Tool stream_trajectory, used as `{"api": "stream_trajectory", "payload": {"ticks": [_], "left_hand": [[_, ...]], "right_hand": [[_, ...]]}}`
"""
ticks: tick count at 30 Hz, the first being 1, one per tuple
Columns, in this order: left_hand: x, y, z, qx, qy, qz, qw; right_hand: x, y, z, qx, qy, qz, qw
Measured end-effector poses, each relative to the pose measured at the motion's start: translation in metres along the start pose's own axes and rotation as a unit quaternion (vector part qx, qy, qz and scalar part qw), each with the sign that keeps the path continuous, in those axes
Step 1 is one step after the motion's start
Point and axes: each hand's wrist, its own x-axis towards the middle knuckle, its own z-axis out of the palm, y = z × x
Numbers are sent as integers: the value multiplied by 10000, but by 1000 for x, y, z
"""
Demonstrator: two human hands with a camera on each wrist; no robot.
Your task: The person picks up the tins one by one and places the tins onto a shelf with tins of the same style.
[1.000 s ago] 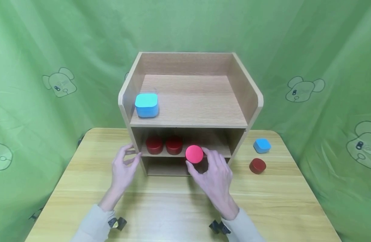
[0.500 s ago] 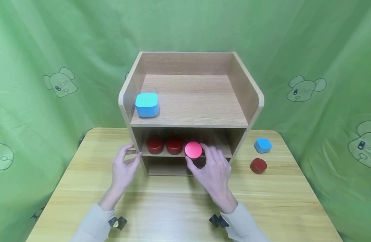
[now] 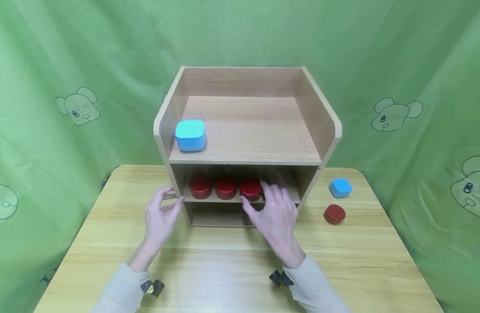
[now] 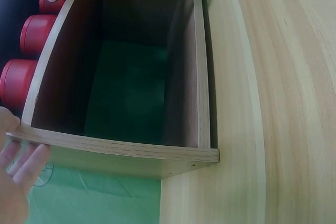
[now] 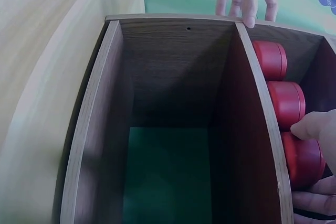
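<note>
My right hand [image 3: 277, 217] holds a red round tin [image 3: 249, 188] by its sides, thumb at the left and fingers at the right. That tin sits on the middle board of a wooden shelf [image 3: 244, 163], at the right end of a row. Beside it stand two more red tins, a middle one [image 3: 226, 188] and a left one [image 3: 200, 188]. My left hand [image 3: 160, 217] grips the front edge of the shelf's left side panel, with the thumb on the front and the fingers [image 4: 32, 166] along the outer face in the left wrist view.
A blue rounded box [image 3: 190, 135] stands on the top board at the left. On the table [image 3: 224, 269] to the right of the shelf lie a smaller blue box [image 3: 340, 188] and another red tin [image 3: 334, 214]. A green curtain [image 3: 240, 34] hangs behind.
The right hand has moved the red tin inward onto the middle board, level with the other two. Its top has passed from bright light into shade. The left hand has stayed put.
</note>
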Motion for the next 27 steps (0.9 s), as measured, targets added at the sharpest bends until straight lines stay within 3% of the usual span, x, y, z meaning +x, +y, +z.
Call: {"api": "stream_trajectory", "payload": {"ticks": [12, 22, 27], "left_hand": [[1, 3, 0, 0, -3, 15, 10000], [-1, 1, 2, -72, 14, -236, 9997], [-1, 2, 3, -64, 54, -167, 9998]], "right_hand": [[0, 6, -1, 2, -51, 73, 10000], [-14, 28, -25, 444, 88, -24, 9990], [-22, 42, -33, 545, 409, -270, 9973]]}}
